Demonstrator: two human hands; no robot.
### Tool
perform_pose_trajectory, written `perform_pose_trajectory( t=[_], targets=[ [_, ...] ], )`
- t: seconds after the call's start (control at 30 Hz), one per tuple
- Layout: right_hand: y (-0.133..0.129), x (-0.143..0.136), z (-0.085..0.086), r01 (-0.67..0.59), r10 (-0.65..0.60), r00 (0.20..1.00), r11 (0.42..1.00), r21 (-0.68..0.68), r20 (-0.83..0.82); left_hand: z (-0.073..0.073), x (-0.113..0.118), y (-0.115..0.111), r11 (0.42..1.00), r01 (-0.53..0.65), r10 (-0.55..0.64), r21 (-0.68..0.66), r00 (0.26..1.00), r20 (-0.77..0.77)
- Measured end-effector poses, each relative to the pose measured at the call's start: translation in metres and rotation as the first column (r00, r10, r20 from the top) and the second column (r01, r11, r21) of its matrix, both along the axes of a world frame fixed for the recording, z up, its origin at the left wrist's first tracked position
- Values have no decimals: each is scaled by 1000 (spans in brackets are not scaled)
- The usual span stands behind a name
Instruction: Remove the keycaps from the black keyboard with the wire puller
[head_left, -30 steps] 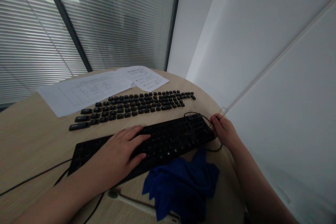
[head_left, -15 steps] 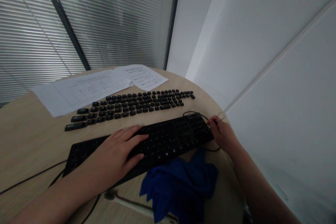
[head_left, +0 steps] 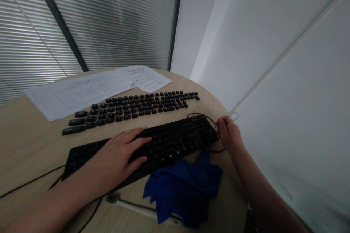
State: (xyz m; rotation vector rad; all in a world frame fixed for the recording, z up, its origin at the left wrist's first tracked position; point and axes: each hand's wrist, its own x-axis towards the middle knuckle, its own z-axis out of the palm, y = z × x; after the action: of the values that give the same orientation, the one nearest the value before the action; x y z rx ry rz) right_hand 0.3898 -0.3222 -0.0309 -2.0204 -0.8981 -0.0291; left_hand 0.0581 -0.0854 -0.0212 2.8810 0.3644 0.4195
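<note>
A black keyboard [head_left: 164, 145] lies at a slant across the table, many of its keycaps off. My left hand [head_left: 124, 153] rests on its middle with the fingers stretched out, covering part of the key field. Beyond the keyboard's right end, my right hand [head_left: 228, 134] is closed around a wire keycap puller [head_left: 235, 116]; a wire loop sticks out past the fingers. The puller's other end, beside the keyboard's right edge, is hard to make out. Several rows of loose black keycaps [head_left: 133, 110] stand behind the keyboard.
In front of the keyboard are a crumpled blue cloth [head_left: 186, 191] and a brush [head_left: 133, 206] partly under it. Printed papers [head_left: 90, 89] lie at the back of the round wooden table [head_left: 24, 142]. A black cable [head_left: 32, 182] runs left. A white wall [head_left: 287, 116] rises at the right.
The whole view has shifted slightly, so everything sits a little further left. My right hand has moved slightly relative to the keyboard's right end, and the puller's loop points more sideways. My left hand stays put.
</note>
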Motion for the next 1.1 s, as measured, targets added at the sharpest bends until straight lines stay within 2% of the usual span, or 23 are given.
perform_pose_trajectory(
  t=[0.13,0.53,0.8,1.1],
  targets=[
    [0,2,0,-27,27,999,1000,-16,-22,-1,0,1,1000,2,-2,4,1000,-7],
    [2,-3,9,-64,70,996,994,-94,62,-2,0,2,1000,-2,2,-2,1000,-7],
    [8,-9,18,-57,90,982,979,-198,164,-4,0,3,1000,-10,10,-1,1000,-3],
    [5,-13,16,-112,149,968,976,-186,203,-2,0,4,1000,-2,1,-1,1000,-18]
  ],
)
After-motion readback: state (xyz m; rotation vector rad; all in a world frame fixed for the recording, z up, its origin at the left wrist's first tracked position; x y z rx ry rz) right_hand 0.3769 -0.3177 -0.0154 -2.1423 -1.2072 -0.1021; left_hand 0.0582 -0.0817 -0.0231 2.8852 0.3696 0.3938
